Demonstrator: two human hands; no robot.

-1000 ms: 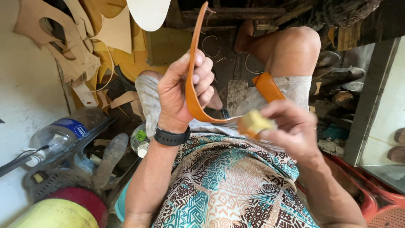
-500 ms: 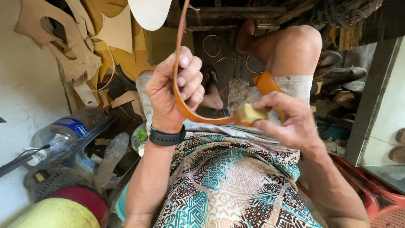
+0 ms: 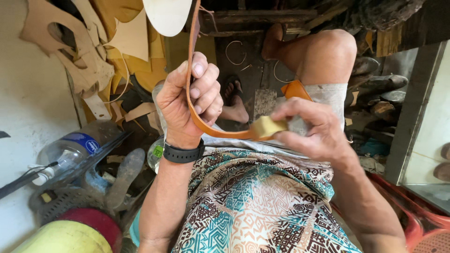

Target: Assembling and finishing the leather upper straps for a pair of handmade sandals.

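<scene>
Two hands work close together: the left hand grips the brown leather strap, which runs up tall and then curves sideways to the right hand, whose fingers pinch a yellow block against it.

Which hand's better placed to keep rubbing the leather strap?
Right, probably. The right hand pinches the yellow block against the leather strap. The left hand is wrapped round the strap, bracing it.
</scene>
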